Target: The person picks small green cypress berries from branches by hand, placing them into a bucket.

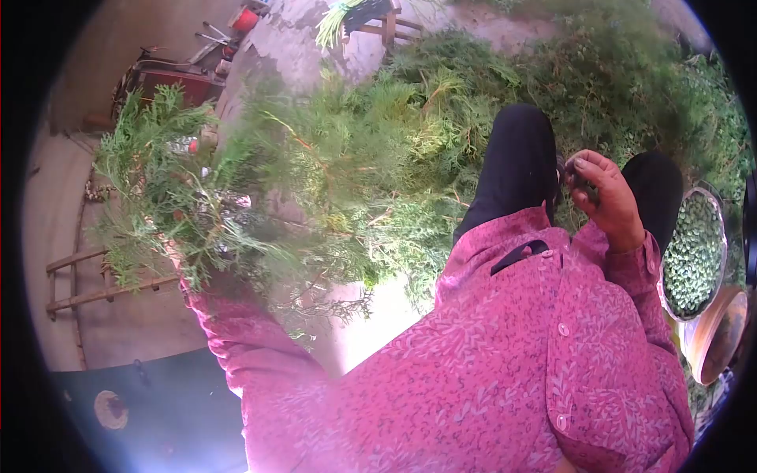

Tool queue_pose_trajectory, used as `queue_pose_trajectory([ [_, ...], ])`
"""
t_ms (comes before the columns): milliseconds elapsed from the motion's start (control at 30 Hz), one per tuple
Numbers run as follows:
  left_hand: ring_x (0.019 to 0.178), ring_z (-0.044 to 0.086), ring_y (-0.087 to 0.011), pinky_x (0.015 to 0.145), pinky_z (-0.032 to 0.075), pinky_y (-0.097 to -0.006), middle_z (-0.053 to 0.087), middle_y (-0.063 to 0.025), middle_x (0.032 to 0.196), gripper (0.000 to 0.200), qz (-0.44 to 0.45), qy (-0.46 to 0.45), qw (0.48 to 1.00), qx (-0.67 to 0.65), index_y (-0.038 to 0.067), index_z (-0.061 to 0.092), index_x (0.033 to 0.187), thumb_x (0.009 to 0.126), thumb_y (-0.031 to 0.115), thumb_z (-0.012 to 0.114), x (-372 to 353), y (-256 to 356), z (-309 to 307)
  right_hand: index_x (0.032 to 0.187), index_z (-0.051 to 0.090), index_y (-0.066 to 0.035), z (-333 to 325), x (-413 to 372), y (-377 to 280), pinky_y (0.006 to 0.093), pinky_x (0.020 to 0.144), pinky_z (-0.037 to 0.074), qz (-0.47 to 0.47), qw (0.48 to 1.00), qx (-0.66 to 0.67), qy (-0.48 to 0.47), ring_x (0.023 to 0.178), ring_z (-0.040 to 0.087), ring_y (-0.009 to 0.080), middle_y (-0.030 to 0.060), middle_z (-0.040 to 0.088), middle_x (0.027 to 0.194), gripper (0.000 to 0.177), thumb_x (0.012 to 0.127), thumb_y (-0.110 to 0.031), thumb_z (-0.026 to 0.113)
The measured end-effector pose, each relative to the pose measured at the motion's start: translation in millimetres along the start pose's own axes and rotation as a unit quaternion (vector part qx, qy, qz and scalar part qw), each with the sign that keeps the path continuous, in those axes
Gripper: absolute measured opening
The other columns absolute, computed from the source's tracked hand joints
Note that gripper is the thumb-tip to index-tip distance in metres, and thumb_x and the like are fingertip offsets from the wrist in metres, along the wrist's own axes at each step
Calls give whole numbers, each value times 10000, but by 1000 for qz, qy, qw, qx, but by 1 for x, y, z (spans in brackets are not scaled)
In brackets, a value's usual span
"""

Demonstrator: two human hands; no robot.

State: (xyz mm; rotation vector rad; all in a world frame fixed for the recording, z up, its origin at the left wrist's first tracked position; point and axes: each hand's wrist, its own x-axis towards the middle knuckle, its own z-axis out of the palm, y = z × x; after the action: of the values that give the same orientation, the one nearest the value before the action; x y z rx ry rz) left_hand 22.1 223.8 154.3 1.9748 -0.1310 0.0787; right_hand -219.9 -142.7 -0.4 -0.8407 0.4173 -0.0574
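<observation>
At the left, my left hand (171,251) shows only in part behind feathery foliage, closed on a leafy conifer branch (181,185). The branch fans out above and to the right of the wrist, and parts of it are blurred. Between my knees, my right hand (605,193) is closed, thumb and fingers curled together. Something dark may be at its fingertips, too small to name. Right of that forearm is a clear-rimmed bowl (721,236) holding many small green cones or seeds (692,256).
Cut conifer branches (426,134) cover the ground ahead and to the right. A stool (388,30) with green stalks (337,24) stands at the top. A wooden ladder-like frame (118,292) is at left. A round brown-rimmed dish (714,335) sits below the bowl.
</observation>
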Motion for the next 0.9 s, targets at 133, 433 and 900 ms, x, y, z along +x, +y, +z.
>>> queue_pose_trajectory([
  [133, 876, 610, -303, 800, 492, -397, 615, -167, 968, 533, 4, -1, 999, 34, -11, 467, 1178, 755, 255, 653, 4, -4, 1, 885, 560, -44, -2, -1, 3, 141, 381, 356, 1, 1000, 2, 11, 452, 469, 43, 12, 556, 679, 118, 854, -157, 543],
  [433, 881, 609, -300, 807, 487, -393, 616, -168, 972, 524, 31, -1, 994, 108, -10, 472, 1178, 759, 252, 646, 27, 2, 3, 884, 562, -44, -5, 2, 8, 145, 397, 378, 4, 999, 22, 25, 456, 481, 45, 11, 559, 682, 111, 857, -150, 541],
  [900, 888, 608, -295, 817, 478, -386, 617, -169, 979, 509, 97, 15, 975, 198, -9, 481, 1176, 765, 248, 636, 64, 16, 4, 1083, 545, 25, 91, 44, 17, 213, 439, 384, -26, 913, -325, -244, 531, 497, 66, 40, 548, 652, 331, 819, -174, 562],
])
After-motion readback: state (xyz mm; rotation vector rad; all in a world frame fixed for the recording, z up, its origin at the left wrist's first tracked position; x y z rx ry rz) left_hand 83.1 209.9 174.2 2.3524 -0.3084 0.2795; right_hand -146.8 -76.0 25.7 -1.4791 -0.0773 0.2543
